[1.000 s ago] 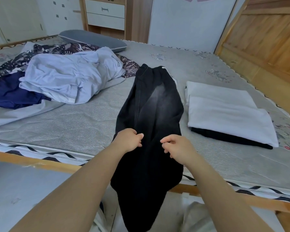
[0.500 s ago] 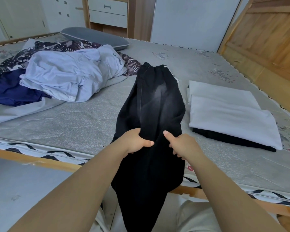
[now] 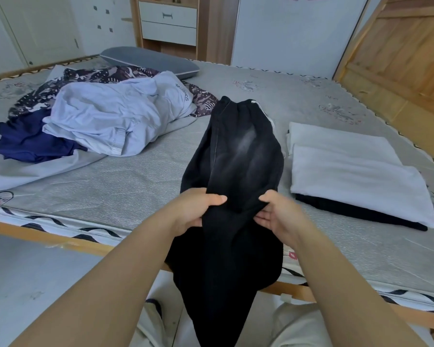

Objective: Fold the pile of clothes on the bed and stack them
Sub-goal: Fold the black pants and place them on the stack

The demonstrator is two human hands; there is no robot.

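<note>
My left hand [image 3: 194, 211] has its thumb laid over the top of the black trousers [image 3: 238, 171] and its fingers curled underneath, pinching a fold of the dark cloth; my right hand [image 3: 277, 216] does the same on the other side of that fold, thumb on top and fingers tucked below, so both are clamped on the garment with a ridge of fabric bunched between them. From that grip the trousers run two ways: the far part lies flat on the bed [image 3: 135, 181], stretching away from me toward the grey pillow [image 3: 148, 61], while the near part hangs over the bed's wooden edge and down in front of my legs. Just to the right of the trousers on the mattress sits the folded stack [image 3: 356, 171], white pieces on top of a black one, close beside the trousers, though I cannot tell whether they touch. To the left of the trousers, well apart, lies the unfolded pile [image 3: 105, 121]: a pale blue garment on top, a navy one at its left edge, and a dark patterned piece behind it.
</note>
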